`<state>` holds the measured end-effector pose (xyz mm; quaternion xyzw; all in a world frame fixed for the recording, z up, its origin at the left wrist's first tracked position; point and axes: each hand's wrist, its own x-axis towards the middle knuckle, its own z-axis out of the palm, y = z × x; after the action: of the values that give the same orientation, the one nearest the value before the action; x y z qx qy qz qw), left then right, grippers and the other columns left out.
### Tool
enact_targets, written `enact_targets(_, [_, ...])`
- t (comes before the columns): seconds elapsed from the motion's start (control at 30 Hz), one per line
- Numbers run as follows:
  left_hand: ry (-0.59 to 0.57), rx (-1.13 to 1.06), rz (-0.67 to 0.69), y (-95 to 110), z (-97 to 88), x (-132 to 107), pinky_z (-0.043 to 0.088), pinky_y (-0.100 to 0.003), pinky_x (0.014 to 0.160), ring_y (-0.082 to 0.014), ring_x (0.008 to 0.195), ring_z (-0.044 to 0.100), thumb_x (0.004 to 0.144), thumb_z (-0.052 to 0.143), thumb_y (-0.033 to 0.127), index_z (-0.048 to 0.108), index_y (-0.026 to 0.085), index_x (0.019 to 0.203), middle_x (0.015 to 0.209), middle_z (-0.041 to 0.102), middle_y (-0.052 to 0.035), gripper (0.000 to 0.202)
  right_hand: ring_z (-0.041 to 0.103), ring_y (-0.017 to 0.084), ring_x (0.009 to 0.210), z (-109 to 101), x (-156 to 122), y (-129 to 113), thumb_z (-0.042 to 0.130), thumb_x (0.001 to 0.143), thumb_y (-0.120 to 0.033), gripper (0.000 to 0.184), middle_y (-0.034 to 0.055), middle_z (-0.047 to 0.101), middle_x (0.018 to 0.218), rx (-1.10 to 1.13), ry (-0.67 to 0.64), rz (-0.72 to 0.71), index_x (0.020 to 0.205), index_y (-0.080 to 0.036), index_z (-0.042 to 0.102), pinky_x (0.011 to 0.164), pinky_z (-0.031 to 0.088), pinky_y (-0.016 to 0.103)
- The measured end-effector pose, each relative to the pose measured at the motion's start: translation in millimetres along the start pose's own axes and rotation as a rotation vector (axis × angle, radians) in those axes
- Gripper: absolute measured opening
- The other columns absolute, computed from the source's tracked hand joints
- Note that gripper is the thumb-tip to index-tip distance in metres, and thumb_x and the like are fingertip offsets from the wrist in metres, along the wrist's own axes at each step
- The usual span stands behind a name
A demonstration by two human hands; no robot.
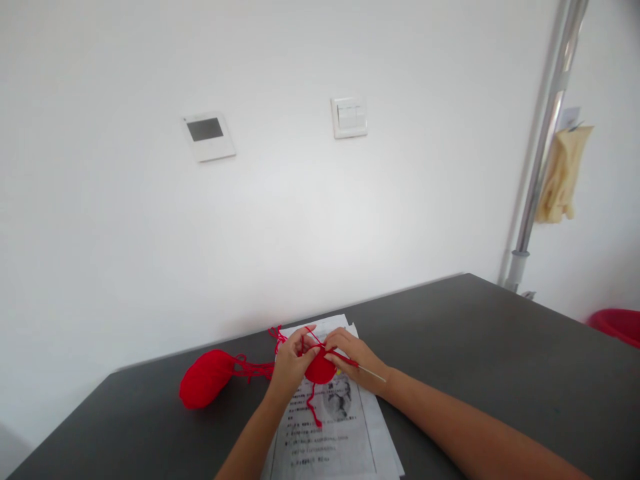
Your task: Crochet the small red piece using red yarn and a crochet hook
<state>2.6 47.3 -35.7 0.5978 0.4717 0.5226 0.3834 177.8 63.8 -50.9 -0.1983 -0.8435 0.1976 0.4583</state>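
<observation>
A small rounded piece of red crochet work (321, 371) is pinched at its top edge by my left hand (291, 361), with a strand of red yarn raised over the fingers. My right hand (354, 357) grips a thin crochet hook (373, 375), whose pale end sticks out below the palm toward the right. The hook's tip is hidden at the work between both hands. A short yarn tail (312, 407) hangs from the piece over the printed sheets (325, 460). Left of my hands lies a red yarn ball (207, 379), its loose strands running toward the left hand.
The dark grey table (450, 333) stands against a white wall with a panel (210, 137) and a switch plate (349, 117). At right are a metal pipe (545, 133), hanging yellowish gloves (565, 175) and a red basin-like object (617, 325).
</observation>
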Motion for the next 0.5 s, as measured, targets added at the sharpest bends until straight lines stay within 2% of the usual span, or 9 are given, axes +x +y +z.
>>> enact_targets(0.17, [0.023, -0.212, -0.110, 2, 2.0, 0, 0.042, -0.023, 0.056, -0.0119, 0.057, 0.054, 0.057, 0.074, 0.021, 0.063, 0.015, 0.099, 0.062, 0.060, 0.0023, 0.044, 0.053, 0.017, 0.086, -1, -1, 3, 0.044, 0.090, -0.022, 0.009, 0.0078, 0.055, 0.094, -0.068, -0.060, -0.071, 0.094, -0.019, 0.051, 0.078, 0.046, 0.029])
enact_targets(0.37, [-0.011, -0.492, -0.372, -4, 5.4, -2, 0.044, -0.026, 0.058, -0.0129, 0.055, 0.058, 0.049, 0.081, 0.024, 0.065, 0.013, 0.094, 0.062, 0.063, -0.0005, 0.050, 0.050, 0.017, 0.088, -2, 0, 5, 0.041, 0.091, -0.018, 0.010, 0.0105, 0.053, 0.097, -0.224, -0.122, -0.208, 0.095, -0.016, 0.050, 0.079, 0.047, 0.030])
enact_targets(0.5, [0.078, -0.498, -0.347, -9, 11.7, -1, 0.046, -0.027, 0.060, -0.0138, 0.056, 0.059, 0.049, 0.080, 0.026, 0.063, 0.013, 0.092, 0.061, 0.063, -0.0003, 0.048, 0.049, 0.020, 0.088, 1, 2, 0, 0.040, 0.091, -0.018, 0.013, 0.0117, 0.054, 0.099, -0.377, -0.104, -0.166, 0.097, -0.015, 0.051, 0.079, 0.047, 0.035])
